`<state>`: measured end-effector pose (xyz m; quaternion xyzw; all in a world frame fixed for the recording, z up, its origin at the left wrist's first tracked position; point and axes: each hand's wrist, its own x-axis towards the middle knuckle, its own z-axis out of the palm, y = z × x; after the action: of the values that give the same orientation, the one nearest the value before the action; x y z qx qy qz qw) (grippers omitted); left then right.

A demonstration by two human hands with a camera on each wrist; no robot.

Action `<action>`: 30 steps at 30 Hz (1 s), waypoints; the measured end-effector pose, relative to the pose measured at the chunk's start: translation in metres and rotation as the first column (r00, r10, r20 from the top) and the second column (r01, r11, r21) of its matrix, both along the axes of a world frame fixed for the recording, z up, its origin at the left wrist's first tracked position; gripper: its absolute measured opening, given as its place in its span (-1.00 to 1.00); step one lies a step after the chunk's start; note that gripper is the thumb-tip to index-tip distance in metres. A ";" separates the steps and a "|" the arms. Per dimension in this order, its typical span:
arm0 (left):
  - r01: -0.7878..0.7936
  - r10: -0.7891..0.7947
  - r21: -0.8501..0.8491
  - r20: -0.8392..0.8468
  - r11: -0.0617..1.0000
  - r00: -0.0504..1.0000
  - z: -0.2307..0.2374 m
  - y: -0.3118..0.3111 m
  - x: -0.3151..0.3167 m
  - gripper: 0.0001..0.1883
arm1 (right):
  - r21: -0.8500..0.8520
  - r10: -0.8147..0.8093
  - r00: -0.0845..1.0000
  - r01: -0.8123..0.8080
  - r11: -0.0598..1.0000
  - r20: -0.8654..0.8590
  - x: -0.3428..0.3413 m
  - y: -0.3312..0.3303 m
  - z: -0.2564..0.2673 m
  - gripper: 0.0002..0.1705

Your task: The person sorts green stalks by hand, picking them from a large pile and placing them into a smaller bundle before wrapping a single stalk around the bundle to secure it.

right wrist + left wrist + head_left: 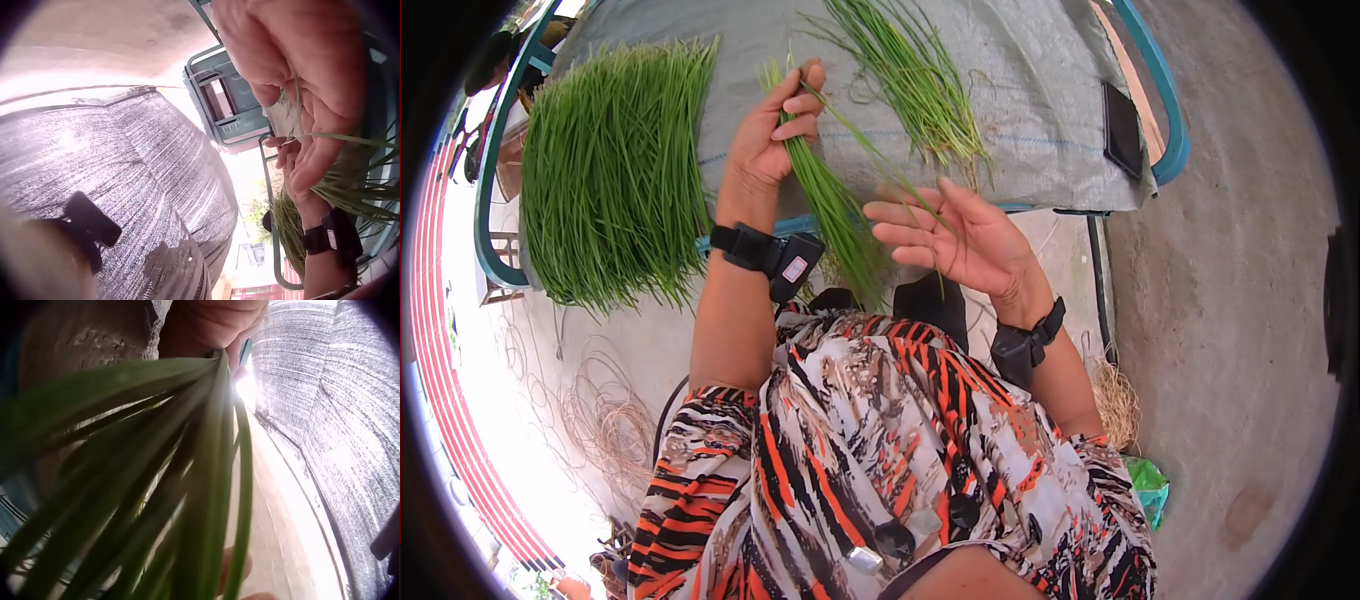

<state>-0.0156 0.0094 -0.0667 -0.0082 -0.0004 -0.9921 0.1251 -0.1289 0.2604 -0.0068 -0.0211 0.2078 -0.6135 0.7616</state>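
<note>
A slim bunch of green chives [825, 190] is gripped near its pale ends in my left hand [775, 135], its leaves hanging down toward my lap. In the left wrist view the leaves [206, 462] fan out close below that hand. My right hand [965, 240] is turned palm up beside the bunch, fingers stretched out and slightly blurred. A thin stray leaf [870, 145] runs from the left fingertips across to the right fingers. The right wrist view shows a leaf [350, 139] crossing in front of the right hand [294, 75].
On the grey sheet [1040, 90] over the blue-framed table lie a thick row of chives [615, 170] at left and a looser pile [920, 90] at upper right. A black phone [1121, 130] lies near the right edge. Dry strands [1115, 400] and a green bag [1145, 485] sit on the floor.
</note>
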 end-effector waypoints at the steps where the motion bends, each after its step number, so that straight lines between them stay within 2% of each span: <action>1: -0.003 0.003 -0.001 0.005 1.000 1.000 -0.001 -0.002 0.001 -0.70 | -0.006 0.005 1.000 -0.005 1.000 0.000 -0.001 0.001 -0.002 -0.35; 2: -0.006 0.006 -0.002 0.010 1.000 1.000 -0.001 -0.003 0.002 -0.70 | -0.012 0.011 1.000 -0.011 1.000 0.000 -0.001 0.002 -0.003 -0.37; 5: -0.005 0.005 -0.037 -0.007 0.999 1.000 -0.003 -0.007 0.004 -0.71 | 0.172 -0.002 0.968 0.046 0.984 -0.251 0.009 -0.001 0.015 -0.44; 8: -0.054 0.056 -0.111 0.016 0.992 0.998 -0.004 -0.009 0.006 -0.70 | 0.029 0.147 0.960 -0.144 0.989 -0.237 -0.007 0.012 -0.013 -0.55; 9: -0.087 0.099 -0.156 0.069 0.984 0.993 -0.001 -0.008 0.007 -0.70 | 0.097 0.149 0.928 -0.123 0.988 -0.342 -0.006 0.013 -0.010 -0.59; 11: -0.145 0.191 -0.254 0.165 0.956 0.968 0.004 -0.007 0.010 -0.70 | 0.217 0.168 0.825 -0.057 0.975 -0.540 0.000 0.018 -0.001 -0.62; 14: -0.246 0.417 -0.445 0.344 0.861 0.841 0.012 -0.002 0.010 -0.68 | 0.272 0.222 0.705 -0.043 0.961 -0.673 -0.003 0.026 0.002 -0.64; 17: -0.297 0.480 -0.461 0.352 0.836 0.804 0.015 0.003 0.009 -0.68 | 0.228 0.196 0.456 0.016 0.974 -0.868 -0.005 0.037 -0.006 -0.63; 20: -0.378 0.596 -0.486 0.448 0.788 0.667 0.028 0.014 0.005 -0.71 | 0.257 0.234 0.311 0.034 0.966 -0.921 -0.012 0.049 -0.007 -0.65; 23: -0.470 0.624 -0.424 0.389 0.774 0.677 0.021 0.010 0.005 -0.73 | 0.293 0.266 0.196 0.124 0.948 -0.944 -0.017 0.060 -0.006 -0.68; 26: -0.539 0.644 -0.353 0.451 0.765 0.618 0.030 0.009 0.002 -0.72 | 0.306 0.321 -0.038 0.218 0.927 -0.946 -0.024 0.068 -0.002 -0.73; 29: -0.453 0.531 -0.332 0.202 0.828 0.823 -0.004 -0.004 0.011 -0.72 | 0.120 0.149 -0.055 0.361 0.925 -0.987 -0.024 0.067 0.003 -0.79; 30: -0.456 0.567 -0.395 0.231 0.797 0.791 0.000 -0.001 0.008 -0.72 | 0.014 0.104 -0.205 0.398 0.917 -0.973 -0.026 0.062 0.004 -0.81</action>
<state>-0.0076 0.0086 -0.0666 0.1424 -0.1843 -0.8920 0.3874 -0.1550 0.3227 -0.0026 -0.3336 0.8134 -0.4154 0.2338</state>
